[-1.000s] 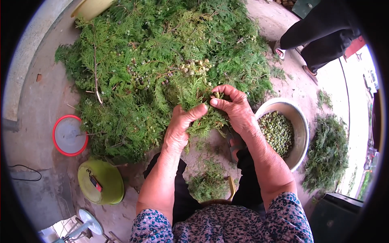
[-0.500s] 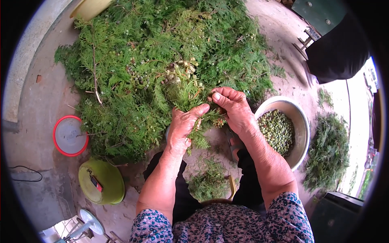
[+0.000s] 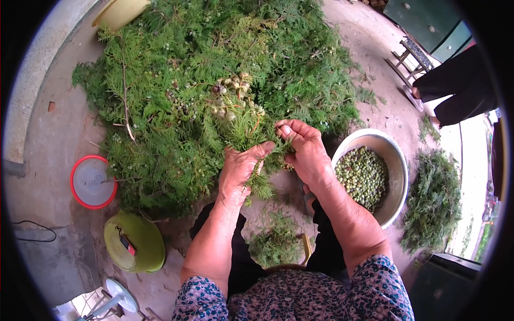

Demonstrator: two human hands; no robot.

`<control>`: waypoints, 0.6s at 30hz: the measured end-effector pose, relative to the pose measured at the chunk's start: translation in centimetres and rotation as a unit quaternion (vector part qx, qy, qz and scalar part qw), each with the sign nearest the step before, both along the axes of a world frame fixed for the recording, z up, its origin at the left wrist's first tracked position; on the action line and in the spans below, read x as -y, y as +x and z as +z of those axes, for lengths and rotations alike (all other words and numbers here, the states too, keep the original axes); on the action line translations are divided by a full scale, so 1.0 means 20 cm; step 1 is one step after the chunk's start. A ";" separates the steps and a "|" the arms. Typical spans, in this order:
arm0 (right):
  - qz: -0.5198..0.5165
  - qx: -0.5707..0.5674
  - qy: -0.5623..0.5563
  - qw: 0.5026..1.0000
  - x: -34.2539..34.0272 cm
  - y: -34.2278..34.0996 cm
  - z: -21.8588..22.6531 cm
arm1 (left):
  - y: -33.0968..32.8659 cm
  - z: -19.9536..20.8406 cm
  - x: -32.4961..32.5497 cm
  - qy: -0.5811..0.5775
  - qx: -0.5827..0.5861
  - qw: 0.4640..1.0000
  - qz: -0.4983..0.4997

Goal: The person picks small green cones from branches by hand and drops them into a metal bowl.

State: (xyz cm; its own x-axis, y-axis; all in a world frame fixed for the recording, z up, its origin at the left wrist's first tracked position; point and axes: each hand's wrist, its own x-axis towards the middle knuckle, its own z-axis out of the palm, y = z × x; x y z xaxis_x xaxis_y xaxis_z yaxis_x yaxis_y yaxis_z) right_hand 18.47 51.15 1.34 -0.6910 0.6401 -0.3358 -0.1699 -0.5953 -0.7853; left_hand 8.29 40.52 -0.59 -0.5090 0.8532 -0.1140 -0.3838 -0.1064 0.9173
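My left hand is wrapped round a leafy conifer sprig, its thumb pressed across the stems. Pale green and brown cones cluster at the far end of this sprig, over the big heap of cut conifer branches. Just to the right, my right hand pinches with thumb and forefinger beside the sprig. What lies between those fingertips is too small to make out. Right of my right forearm stands a metal basin with many small green cones in it.
At left are a red-rimmed round container and an upturned green tub with a phone on it. Conifer cuttings lie between my legs; another pile is beyond the basin. A person in dark trousers stands far right, near a stool.
My hands keep close together, the right one shifted slightly. The cone cluster on the sprig shows more openly. The other person at far right has moved, and the stool and feet now show.
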 end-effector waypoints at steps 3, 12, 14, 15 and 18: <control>-0.051 0.051 0.050 0.996 -0.01 -0.02 -0.05 | 0.01 0.03 0.01 -0.006 -0.007 1.000 -0.005; -0.015 -0.134 -0.085 0.987 -0.12 0.09 0.02 | 0.05 0.11 0.01 -0.116 0.025 0.991 0.068; 0.041 -0.130 -0.026 0.990 -0.07 0.10 0.04 | 0.07 0.10 0.03 -0.091 -0.023 0.992 0.082; 0.053 -0.098 -0.010 0.994 -0.03 0.11 0.07 | 0.08 0.09 0.04 -0.056 -0.052 0.992 0.096; 0.069 0.002 0.214 0.974 0.08 0.12 0.13 | 0.15 0.11 0.08 -0.030 -0.075 0.992 0.098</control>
State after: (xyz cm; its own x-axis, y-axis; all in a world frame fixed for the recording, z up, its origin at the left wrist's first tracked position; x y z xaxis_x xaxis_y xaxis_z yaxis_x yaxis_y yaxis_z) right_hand 20.90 49.63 4.03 -0.7794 0.6236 -0.0605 -0.1087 -0.2296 -0.9672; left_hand 11.24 38.93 1.59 -0.6802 0.7295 -0.0720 -0.2195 -0.1090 0.9695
